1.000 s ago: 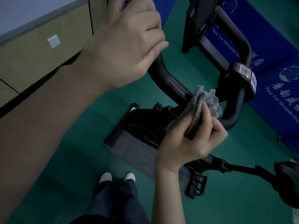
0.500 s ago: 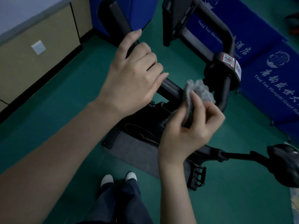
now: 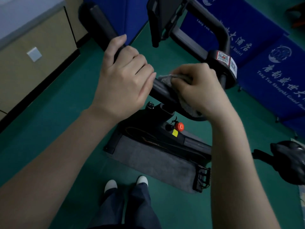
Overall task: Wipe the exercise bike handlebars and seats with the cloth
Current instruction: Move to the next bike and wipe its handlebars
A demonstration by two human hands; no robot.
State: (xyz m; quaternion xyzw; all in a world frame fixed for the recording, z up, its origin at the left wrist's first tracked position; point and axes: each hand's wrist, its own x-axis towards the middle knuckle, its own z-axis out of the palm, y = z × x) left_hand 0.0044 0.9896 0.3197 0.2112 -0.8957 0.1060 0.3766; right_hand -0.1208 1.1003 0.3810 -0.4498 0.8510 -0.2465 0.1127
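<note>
While left grip (image 3: 122, 83) clasps handlebar (image 3: 162, 90), cloth (image 3: 165, 79) lies pressed under right grip (image 3: 198, 90).

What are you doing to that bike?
A person is cleaning an exercise bike. The left hand grips the black handlebar to steady it. Right beside it, the right hand holds a grey cloth wrapped against the same bar, wiping it. The seat, at the right edge, has no hand on it at this moment.
</note>
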